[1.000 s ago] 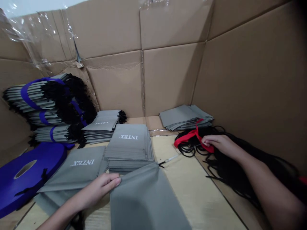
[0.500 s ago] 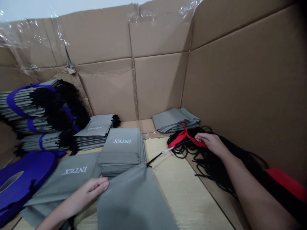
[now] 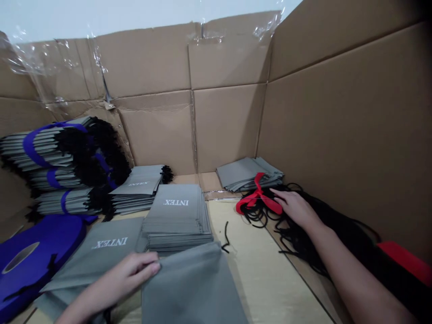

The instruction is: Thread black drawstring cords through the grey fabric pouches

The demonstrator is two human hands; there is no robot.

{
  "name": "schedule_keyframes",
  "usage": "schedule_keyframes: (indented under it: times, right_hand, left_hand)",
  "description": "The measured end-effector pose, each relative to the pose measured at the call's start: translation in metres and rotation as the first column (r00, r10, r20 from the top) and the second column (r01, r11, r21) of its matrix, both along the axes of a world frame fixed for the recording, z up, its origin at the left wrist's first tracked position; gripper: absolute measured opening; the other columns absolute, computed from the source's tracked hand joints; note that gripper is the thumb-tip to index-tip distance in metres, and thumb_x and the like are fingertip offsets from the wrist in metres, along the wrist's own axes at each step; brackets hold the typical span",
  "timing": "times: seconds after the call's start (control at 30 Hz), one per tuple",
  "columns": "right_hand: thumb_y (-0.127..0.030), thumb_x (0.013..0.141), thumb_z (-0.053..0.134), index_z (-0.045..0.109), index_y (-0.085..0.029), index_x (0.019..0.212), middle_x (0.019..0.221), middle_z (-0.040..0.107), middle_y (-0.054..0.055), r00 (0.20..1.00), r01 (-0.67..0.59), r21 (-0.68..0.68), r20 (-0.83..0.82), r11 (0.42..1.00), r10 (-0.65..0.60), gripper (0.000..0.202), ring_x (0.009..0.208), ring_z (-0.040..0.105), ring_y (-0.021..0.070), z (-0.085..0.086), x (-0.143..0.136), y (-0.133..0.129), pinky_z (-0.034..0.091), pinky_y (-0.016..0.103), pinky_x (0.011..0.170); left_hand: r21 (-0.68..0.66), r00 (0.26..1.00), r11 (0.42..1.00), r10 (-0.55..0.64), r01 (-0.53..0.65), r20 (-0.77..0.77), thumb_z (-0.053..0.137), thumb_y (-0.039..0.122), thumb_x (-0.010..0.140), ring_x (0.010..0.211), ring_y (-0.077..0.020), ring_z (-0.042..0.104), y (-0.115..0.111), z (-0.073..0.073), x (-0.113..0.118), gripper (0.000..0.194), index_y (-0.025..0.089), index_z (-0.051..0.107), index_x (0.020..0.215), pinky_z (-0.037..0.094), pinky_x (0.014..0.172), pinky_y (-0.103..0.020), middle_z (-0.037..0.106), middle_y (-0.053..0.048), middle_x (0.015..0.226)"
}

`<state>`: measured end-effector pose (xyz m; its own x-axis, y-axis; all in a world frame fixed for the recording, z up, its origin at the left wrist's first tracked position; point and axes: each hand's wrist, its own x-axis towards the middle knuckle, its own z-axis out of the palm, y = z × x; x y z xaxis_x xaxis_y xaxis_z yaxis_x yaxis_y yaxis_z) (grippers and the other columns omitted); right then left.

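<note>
My left hand [image 3: 140, 270] is closed, its thumb and fingers pinching the upper left edge of a grey fabric pouch [image 3: 192, 288]. A short black cord [image 3: 226, 236] sticks out of the pouch's top right corner. Over at the right, my right hand [image 3: 297, 207] is beside a red ribbon [image 3: 258, 198] tied round a bundle of black cords [image 3: 340, 234]. Its fingers are loosely bent round what looks like a thin threading tool, which is hard to make out. Next to the held pouch stands a stack of grey pouches [image 3: 173, 211] printed INTEX.
Bundles of pouches [image 3: 43, 146] bound with blue strips are piled at the left, behind a blue roll of strap [image 3: 64, 238]. A shorter pouch stack [image 3: 138, 180] and flat grey pieces [image 3: 243, 173] lie farther back. Cardboard walls [image 3: 337, 121] enclose the back and right.
The black cord, earlier stretched taut from the pouch corner towards my right hand, is now loose and bent. My right hand's fingers have loosened. My left hand keeps its hold on the pouch.
</note>
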<state>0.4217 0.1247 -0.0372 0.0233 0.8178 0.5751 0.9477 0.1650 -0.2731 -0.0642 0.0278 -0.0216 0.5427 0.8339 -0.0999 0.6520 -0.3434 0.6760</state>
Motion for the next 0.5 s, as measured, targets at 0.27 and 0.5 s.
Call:
schedule_keyframes:
  times: [0.27, 0.5]
  right_hand:
    - [-0.040, 0.090, 0.043, 0.064, -0.022, 0.069, 0.072, 0.066, 0.001, 0.877, -0.437, -0.235, 0.101, 0.868, 0.469, 0.034, 0.070, 0.058, 0.0162, 0.040, -0.116, -0.053, 0.042, 0.025, 0.064]
    - [-0.031, 0.088, 0.052, 0.065, -0.020, 0.076, 0.075, 0.068, -0.001, 0.768, -0.603, -0.405, -0.062, 0.687, 0.638, 0.021, 0.071, 0.060, 0.0138, 0.027, -0.160, -0.067, 0.039, 0.022, 0.063]
  left_hand:
    - [0.028, 0.995, 0.997, 0.069, -0.071, 0.066, 0.036, 0.049, 0.089, 0.075, -0.0152, 0.049, 0.004, -0.039, 0.008, 0.036, 0.019, 0.053, 0.077, 0.038, 0.069, -0.020, 0.054, 0.001, 0.077]
    - [-0.059, 0.996, 0.998, 0.017, -0.011, 0.091, 0.033, 0.049, 0.091, 0.074, -0.0139, 0.050, 0.002, -0.040, 0.020, 0.039, 0.018, 0.048, 0.074, 0.037, 0.068, -0.020, 0.054, 0.000, 0.077]
